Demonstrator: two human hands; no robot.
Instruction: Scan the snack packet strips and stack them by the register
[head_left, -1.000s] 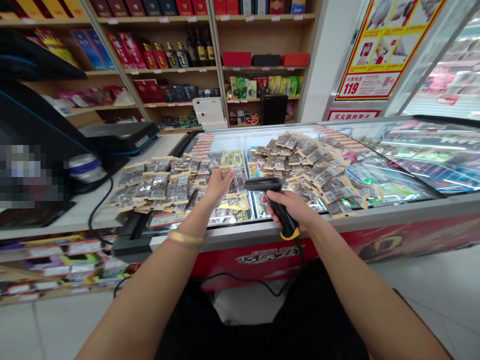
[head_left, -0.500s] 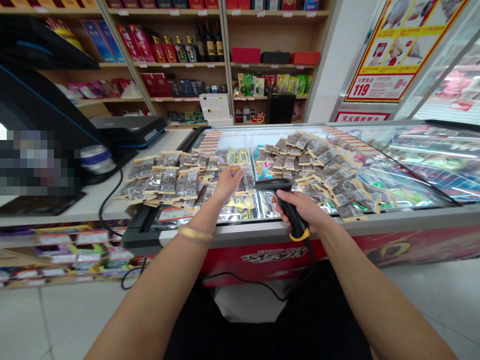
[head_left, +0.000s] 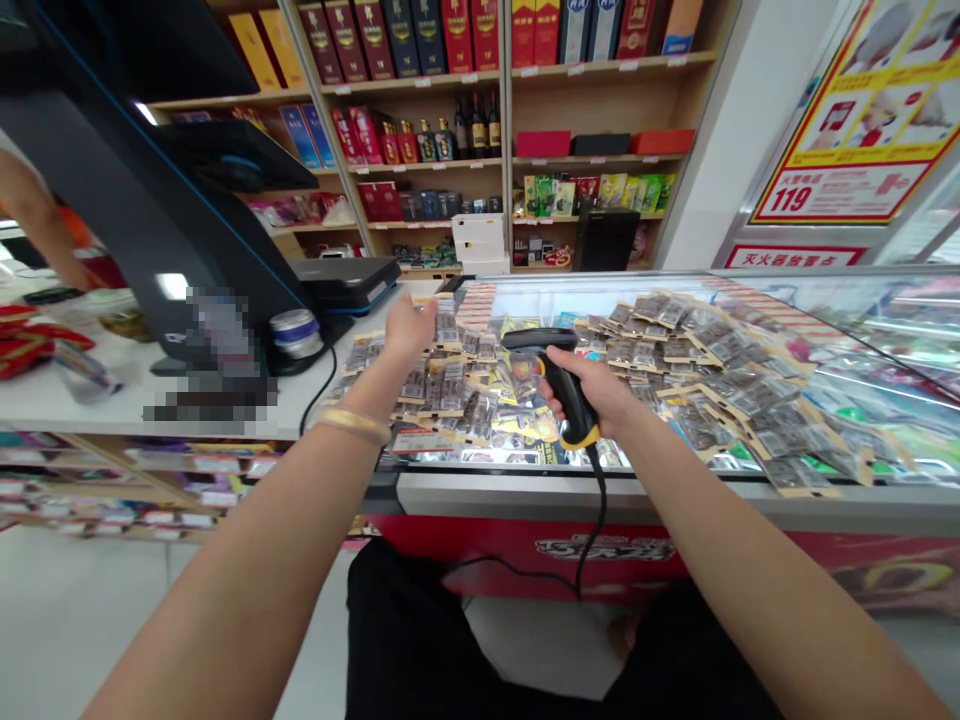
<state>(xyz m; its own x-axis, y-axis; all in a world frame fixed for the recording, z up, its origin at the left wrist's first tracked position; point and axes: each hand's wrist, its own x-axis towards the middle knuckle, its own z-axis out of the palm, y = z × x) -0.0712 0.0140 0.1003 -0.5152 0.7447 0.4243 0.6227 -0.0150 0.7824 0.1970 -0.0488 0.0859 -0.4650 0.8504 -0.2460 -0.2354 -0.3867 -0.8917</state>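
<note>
My right hand is wrapped around the grip of a black and yellow barcode scanner. Its head points left over the freezer's glass top, and a cable hangs from its base. My left hand, a gold bangle on its wrist, is slightly blurred above the left pile of packets. Its closed fingers pinch a small clear packet with a pale edge, partly hidden by the hand. A larger pile of similar brown-filled packets spreads across the glass to the right of the scanner.
The chest freezer stands before me. Left of it, a counter bears a dark terminal, a scale and a tape roll. Shelves of boxes and bottles stand behind. Another person's arm shows at far left.
My left hand has moved left with the packet, from near the scanner to over the left pile. The right hand still holds the scanner. The view has turned left.
</note>
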